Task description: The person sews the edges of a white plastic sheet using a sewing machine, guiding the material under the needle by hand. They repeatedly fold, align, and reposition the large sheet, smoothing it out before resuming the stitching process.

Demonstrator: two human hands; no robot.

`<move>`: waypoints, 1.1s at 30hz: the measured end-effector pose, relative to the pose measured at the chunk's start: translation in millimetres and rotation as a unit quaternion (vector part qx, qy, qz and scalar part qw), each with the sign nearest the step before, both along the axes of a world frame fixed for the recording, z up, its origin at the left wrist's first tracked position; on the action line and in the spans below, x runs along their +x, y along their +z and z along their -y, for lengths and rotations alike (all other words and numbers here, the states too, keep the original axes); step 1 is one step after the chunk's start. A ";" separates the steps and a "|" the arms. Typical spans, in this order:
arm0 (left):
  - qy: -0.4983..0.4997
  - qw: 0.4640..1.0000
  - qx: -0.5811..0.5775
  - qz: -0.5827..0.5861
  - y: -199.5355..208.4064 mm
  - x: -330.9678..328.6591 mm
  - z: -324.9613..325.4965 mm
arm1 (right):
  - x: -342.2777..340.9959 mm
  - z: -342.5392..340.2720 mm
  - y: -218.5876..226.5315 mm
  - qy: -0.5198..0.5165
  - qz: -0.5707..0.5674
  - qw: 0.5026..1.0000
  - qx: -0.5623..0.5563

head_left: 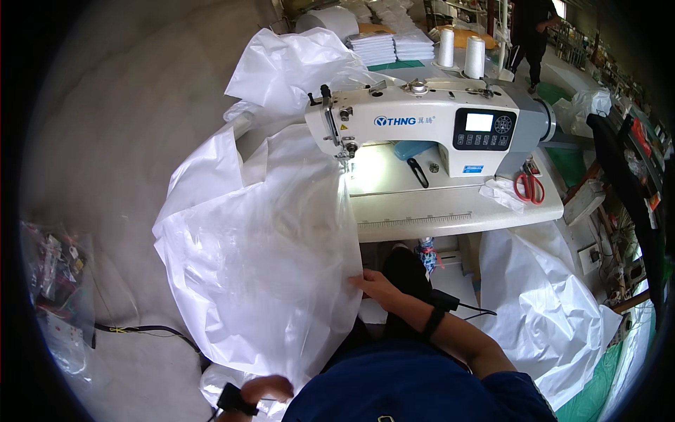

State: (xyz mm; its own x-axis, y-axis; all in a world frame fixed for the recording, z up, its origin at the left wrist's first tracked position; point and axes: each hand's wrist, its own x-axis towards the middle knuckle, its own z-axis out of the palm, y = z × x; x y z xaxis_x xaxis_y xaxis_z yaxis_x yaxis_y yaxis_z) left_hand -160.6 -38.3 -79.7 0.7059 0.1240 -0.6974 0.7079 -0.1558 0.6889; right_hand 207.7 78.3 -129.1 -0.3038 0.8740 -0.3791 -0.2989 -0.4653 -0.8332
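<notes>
A large translucent white plastic sheet (260,260) drapes from the sewing machine's needle area over the table's left side and down to my lap. My right hand (378,287) pinches the sheet's right edge below the table. Low on the left, my left hand (268,388) is beside the sheet's lower end, smeared, with its fingers hidden. The white sewing machine (422,105) has its lamp lit and its small screen on. The sheet's right edge runs up to the needle and presser foot (346,163).
On the machine table (422,204) lie red-handled scissors (529,188), a black thread snipper (418,172) and a small metal bobbin (434,168). Two white thread cones (474,58) stand behind. More white sheeting (541,302) hangs at right. A person (533,35) stands far back.
</notes>
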 end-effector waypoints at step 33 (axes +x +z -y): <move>0.116 0.848 0.486 0.178 68.4 236.9 -116.4 | -11.8 -57.3 43.9 -0.215 0.240 0.916 0.239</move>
